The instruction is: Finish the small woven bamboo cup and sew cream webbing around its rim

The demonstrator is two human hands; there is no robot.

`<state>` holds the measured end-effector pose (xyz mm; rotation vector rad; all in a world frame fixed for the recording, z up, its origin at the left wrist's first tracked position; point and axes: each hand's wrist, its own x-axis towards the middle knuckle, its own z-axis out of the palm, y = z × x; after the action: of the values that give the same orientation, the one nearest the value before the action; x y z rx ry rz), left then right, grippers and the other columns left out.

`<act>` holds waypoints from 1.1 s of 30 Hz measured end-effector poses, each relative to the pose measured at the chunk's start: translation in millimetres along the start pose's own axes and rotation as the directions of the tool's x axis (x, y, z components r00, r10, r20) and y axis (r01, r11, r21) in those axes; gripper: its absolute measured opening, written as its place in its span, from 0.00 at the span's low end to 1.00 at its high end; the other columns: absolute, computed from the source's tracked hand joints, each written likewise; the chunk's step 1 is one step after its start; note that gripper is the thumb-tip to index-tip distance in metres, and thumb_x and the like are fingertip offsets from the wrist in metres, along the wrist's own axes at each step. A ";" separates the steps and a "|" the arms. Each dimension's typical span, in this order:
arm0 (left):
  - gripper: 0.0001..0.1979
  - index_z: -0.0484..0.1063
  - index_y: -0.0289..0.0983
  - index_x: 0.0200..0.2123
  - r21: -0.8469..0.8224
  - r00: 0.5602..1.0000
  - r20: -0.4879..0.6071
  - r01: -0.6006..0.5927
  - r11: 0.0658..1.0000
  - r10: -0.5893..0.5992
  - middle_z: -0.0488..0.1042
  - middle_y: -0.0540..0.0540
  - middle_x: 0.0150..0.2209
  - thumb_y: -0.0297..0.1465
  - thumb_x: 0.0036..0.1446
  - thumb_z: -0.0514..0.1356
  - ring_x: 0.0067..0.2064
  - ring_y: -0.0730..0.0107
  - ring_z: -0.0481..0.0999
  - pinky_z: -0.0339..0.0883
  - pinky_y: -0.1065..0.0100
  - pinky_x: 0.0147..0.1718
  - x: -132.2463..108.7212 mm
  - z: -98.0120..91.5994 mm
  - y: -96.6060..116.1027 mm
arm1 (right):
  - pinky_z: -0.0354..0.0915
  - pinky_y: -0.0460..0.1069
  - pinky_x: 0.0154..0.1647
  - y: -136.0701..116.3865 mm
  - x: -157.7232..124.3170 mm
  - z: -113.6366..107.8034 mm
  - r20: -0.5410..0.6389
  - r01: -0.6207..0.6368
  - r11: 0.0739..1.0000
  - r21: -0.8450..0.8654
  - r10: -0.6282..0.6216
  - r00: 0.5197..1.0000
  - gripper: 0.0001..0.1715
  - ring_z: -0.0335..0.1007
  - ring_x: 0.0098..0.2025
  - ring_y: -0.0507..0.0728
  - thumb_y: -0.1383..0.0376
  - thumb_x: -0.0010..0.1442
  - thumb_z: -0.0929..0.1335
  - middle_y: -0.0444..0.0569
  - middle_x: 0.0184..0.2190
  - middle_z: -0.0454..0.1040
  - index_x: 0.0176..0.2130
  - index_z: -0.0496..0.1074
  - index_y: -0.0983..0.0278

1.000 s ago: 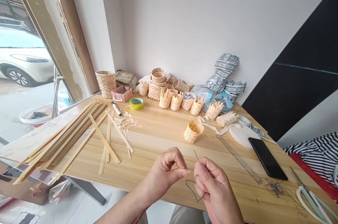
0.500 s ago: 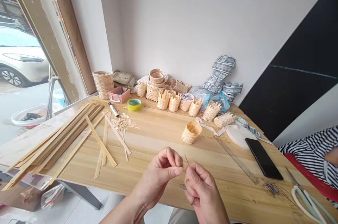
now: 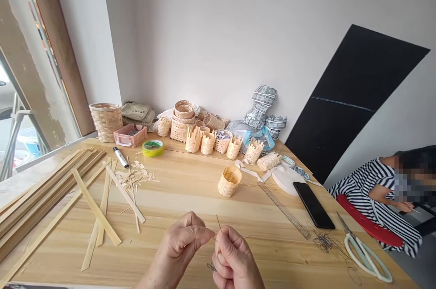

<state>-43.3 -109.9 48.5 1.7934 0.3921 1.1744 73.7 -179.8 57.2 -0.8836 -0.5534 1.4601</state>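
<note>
My right hand [image 3: 235,257] pinches a thin needle [image 3: 218,222], its upper end sticking up above the thumb and forefinger. Close beside it, my left hand [image 3: 184,248] has thumb and forefinger pressed together on what looks like a fine thread [image 3: 215,239] running to the right fingertips. A small dark loop of thread [image 3: 211,266] shows between the hands. Both hands are held over the near part of the wooden table [image 3: 163,198]. Beyond them stands a small woven basket [image 3: 230,182], upright with its mouth showing.
Wood strips [image 3: 51,193] and offcuts [image 3: 134,179] lie left. Several baskets [image 3: 200,139], a pink box [image 3: 130,135] and green tape [image 3: 153,148] line the back. Right are a ruler [image 3: 284,210], phone [image 3: 314,205], tangled thread [image 3: 325,240] and scissors [image 3: 364,252]. A person [image 3: 378,189] sits beyond.
The view has turned right, so the table's things sit further left and more of the seated person shows. My hands remain close together, the left fingers now against the right fingertips.
</note>
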 end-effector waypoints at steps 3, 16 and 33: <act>0.08 0.76 0.42 0.30 0.023 1.000 -0.010 0.023 0.999 -0.023 0.65 0.50 0.23 0.26 0.52 0.58 0.27 0.74 0.67 0.61 0.74 0.27 -1.5 -1.4 -4.7 | 0.33 0.39 0.12 -0.9 -2.0 3.2 0.018 0.040 0.999 0.012 -0.040 0.999 0.28 0.30 0.14 0.41 0.49 0.44 0.71 0.31 0.11 0.44 0.19 0.55 0.64; 0.09 0.72 0.33 0.25 -0.451 0.816 0.188 0.566 0.690 -0.547 0.69 0.49 0.23 0.34 0.46 0.63 0.28 0.74 0.67 0.60 0.72 0.30 6.6 15.8 11.7 | 0.39 0.39 0.14 -28.0 -17.1 1.0 0.008 0.149 0.989 0.023 -0.149 0.989 0.22 0.35 0.16 0.43 0.57 0.49 0.71 0.34 0.15 0.46 0.20 0.57 0.65; 0.12 0.71 0.31 0.26 -0.607 0.744 0.396 0.652 0.455 -0.538 0.71 0.45 0.25 0.36 0.46 0.63 0.27 0.73 0.70 0.62 0.71 0.30 6.0 11.0 15.7 | 0.40 0.41 0.16 -42.1 -14.7 -10.3 -0.112 0.127 0.985 -0.114 -0.140 0.984 0.20 0.37 0.18 0.44 0.58 0.50 0.70 0.35 0.16 0.45 0.22 0.57 0.64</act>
<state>-34.3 -119.8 63.6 0.8830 0.3616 0.5305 106.3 -191.6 87.0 -0.9922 -0.5937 1.2571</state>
